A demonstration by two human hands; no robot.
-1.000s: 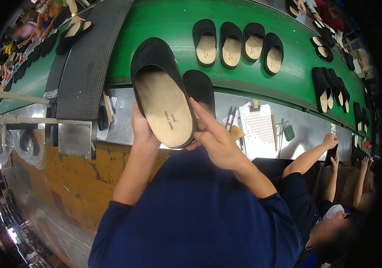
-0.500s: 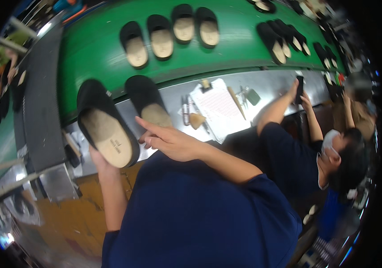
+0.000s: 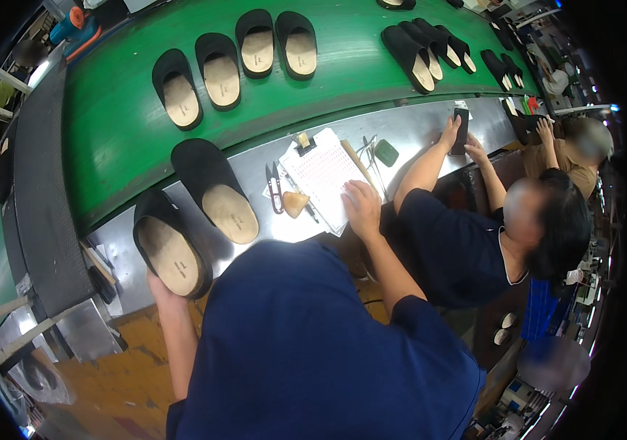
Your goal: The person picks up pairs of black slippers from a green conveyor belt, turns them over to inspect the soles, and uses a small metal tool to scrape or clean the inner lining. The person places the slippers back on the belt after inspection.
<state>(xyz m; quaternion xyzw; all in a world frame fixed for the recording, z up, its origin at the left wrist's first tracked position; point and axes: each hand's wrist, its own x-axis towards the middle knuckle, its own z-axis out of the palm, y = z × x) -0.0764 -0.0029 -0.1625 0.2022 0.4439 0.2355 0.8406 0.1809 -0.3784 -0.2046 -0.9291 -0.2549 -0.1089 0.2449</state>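
My left hand grips the heel end of a black slip-on clog with a beige insole, its fingers partly hidden beneath the sole. Beside it, the matching black clog rests on the metal ledge, toe toward the green belt. Over the right edge of a clipboard with printed sheets lies my right hand, its fingers loosely bent and resting on the paper. Left of the clipboard are thread snips, a tan lump and a pen.
The green belt carries several black clogs, with more farther right. A metal tool and a green block lie past the clipboard. To my right, a co-worker holds a dark phone-like object.
My right hand has moved from pointing over the clogs to the clipboard's right edge. The clog in my left hand has come lower, and the view has shifted.
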